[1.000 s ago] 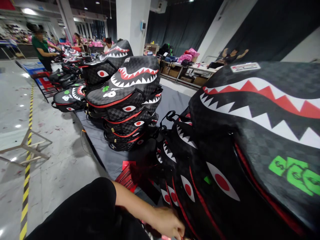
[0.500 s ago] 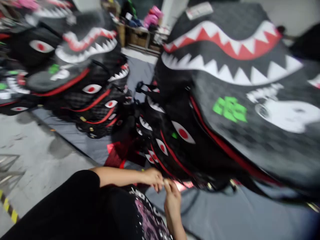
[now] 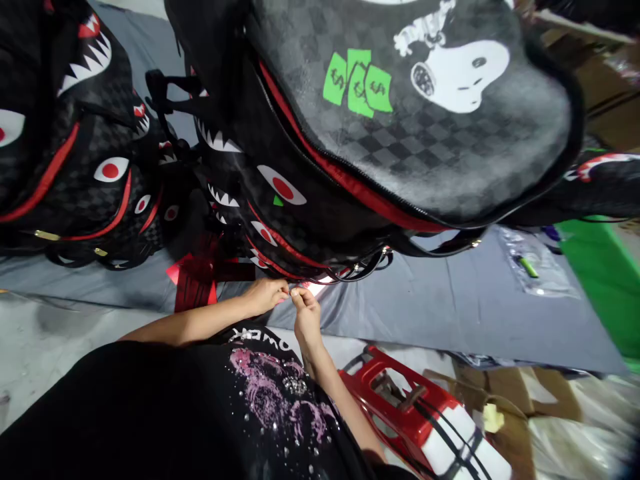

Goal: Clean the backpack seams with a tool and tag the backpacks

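My left hand (image 3: 265, 296) and my right hand (image 3: 307, 313) meet fingertip to fingertip in front of my chest, by the near edge of the table. Both are closed in a pinch; whatever lies between the fingers is too small to make out. Just beyond them rises a stack of black and grey checked bags (image 3: 445, 167) printed with shark teeth, red eyes and green banknotes. The large top bag is partly unzipped, showing red lining. A bright white and pink patch (image 3: 320, 285) shows under the stack beside my right fingers.
Another stack of similar bags (image 3: 100, 207) stands at the left. Dark red material (image 3: 195, 283) lies between the stacks on the grey-covered table (image 3: 400, 307). To the right are a clear plastic bag (image 3: 545, 273) and a green surface (image 3: 595, 280). A red stool (image 3: 380, 380) stands below.
My view has swung right and down, so the stool and green surface now show. My hands stay pinched together, and the bags appear further left and higher in the picture.
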Demonstrator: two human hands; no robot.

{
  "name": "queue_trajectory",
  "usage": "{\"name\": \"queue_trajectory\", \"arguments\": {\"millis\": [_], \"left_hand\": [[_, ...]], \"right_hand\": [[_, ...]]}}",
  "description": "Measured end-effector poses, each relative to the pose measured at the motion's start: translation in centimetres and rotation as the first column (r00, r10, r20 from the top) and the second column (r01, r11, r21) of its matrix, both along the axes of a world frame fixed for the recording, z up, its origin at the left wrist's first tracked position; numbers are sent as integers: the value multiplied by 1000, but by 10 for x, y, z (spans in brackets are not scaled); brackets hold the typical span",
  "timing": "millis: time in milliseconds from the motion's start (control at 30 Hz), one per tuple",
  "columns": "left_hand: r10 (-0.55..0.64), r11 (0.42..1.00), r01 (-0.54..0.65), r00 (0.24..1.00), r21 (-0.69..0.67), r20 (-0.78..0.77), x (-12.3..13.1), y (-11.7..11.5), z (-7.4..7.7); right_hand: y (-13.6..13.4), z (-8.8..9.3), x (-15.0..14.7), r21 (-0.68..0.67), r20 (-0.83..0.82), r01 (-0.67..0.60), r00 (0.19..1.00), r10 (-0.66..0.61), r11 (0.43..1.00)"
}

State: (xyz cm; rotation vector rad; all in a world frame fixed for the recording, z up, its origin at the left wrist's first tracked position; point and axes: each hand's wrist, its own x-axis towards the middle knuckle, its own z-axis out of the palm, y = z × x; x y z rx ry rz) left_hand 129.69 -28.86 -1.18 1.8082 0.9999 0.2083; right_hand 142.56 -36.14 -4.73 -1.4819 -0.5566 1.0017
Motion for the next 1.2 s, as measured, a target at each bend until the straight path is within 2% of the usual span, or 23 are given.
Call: {"name": "queue_trajectory", "arguments": {"millis": [67,100,267,400,633,867,1067,1200], "left_hand": [[-2,996,3,1000,85,-19,-1,1,2],[6,996,-4,1000,85,-19,-1,1,3],[-14,995,15,1000,-100,12,0,4,5],[-41,990,42,999,-131,8,0,7,4],[-10,998,18,988,54,-152,7,4,11],[-98,978,133,973,160,-208,4,1,10],[16,965,64,953,254,-302,8,-2,9],[49,959,44,947,279,-318,10,-1,6]], "right_hand": [[2,-1,-1,2,-6,9,1000,-9,1000],[3,-1,-2,4,-9,11,1000,-11,1000],[4,-1,-6,15,-22,-3,1000,3,1000],[4,2,-7,15,-16,-24,1000,25,1000],[2,6,-6,10,20,0,1000,0,1000],[3,7,-1,0,-4,4,1000,-4,1000],[5,9,-11,17,-28,68,997,-68,998],[6,10,-15,21,-38,82,996,-81,996]]}}
